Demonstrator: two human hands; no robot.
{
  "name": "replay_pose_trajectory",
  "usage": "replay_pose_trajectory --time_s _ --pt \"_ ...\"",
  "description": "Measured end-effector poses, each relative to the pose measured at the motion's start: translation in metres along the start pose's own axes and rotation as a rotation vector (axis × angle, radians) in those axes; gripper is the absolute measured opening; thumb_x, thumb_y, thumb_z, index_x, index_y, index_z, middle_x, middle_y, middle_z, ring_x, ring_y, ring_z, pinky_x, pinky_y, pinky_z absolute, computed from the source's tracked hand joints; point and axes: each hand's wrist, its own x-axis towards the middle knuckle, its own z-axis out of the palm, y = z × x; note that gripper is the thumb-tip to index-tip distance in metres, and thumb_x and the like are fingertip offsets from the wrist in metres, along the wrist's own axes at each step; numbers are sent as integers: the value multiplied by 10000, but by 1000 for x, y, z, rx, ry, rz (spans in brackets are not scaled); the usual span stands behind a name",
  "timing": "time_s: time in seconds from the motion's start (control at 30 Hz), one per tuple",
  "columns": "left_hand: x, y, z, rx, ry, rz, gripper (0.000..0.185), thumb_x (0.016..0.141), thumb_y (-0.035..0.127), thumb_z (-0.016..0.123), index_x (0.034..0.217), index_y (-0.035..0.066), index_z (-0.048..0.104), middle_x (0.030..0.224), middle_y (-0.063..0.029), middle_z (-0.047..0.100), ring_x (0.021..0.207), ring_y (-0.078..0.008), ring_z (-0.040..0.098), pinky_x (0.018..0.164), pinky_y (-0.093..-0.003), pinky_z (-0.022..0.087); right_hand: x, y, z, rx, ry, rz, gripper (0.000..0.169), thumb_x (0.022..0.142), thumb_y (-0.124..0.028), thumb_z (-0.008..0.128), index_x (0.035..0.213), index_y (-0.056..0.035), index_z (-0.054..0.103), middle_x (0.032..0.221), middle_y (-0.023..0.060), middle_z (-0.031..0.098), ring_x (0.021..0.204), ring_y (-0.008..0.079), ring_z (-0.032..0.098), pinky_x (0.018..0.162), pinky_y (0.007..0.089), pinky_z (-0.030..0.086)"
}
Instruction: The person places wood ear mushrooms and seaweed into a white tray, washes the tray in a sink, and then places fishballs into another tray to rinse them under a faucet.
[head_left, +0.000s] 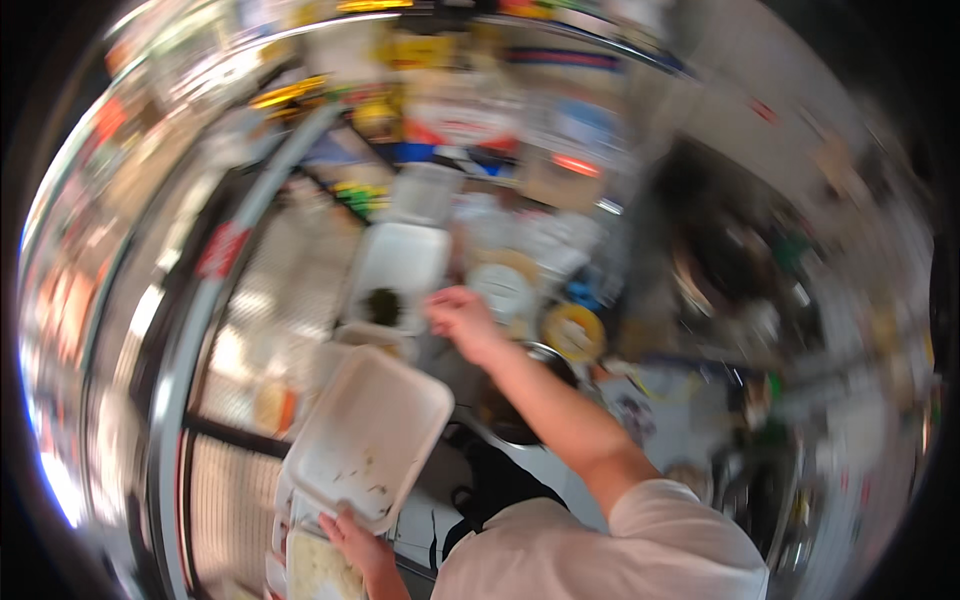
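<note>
My left hand (358, 544) grips the near end of a white plastic tray (367, 427), its thumb over the rim. That tray is tilted and nearly bare, with a few dark green scraps (371, 480) towards its near end. My right hand (463, 322) is over the counter, fingers bent, beside a second white tray (405, 259). A dark green clump (382, 306) lies in that second tray. Blur hides whether my right fingers hold anything. Below my left hand sits a container of pale food (322, 570), partly covered by the hand.
A round metal pot (517, 439) stands under my right forearm. Beyond it are a white round lid (501, 289) and a yellow-rimmed round container (574, 332). A metal-framed glass case (187, 345) runs along the left. Boxes and packets (465, 112) crowd the far shelf, blurred.
</note>
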Motion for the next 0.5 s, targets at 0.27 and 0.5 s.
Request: replay_pose_trajectory --time_s 0.27,0.5 --pt "-56 -90 -36 363 -555 -79 335 986 175 532 1293 46 502 1232 -130 595 1119 -276 586 978 -433 489 -308 -10 -122 280 56 170 92 946 -98 713 992 -23 683 808 19 641 674 116 595 620 277 481" --pt "-186 -196 -1 474 -822 -298 133 927 64 529 1042 83 466 1000 -56 581 926 -191 590 833 -387 529 -483 17 -260 319 427 183 153 974 -168 724 944 -26 676 763 1 610 668 104 577 609 268 464"
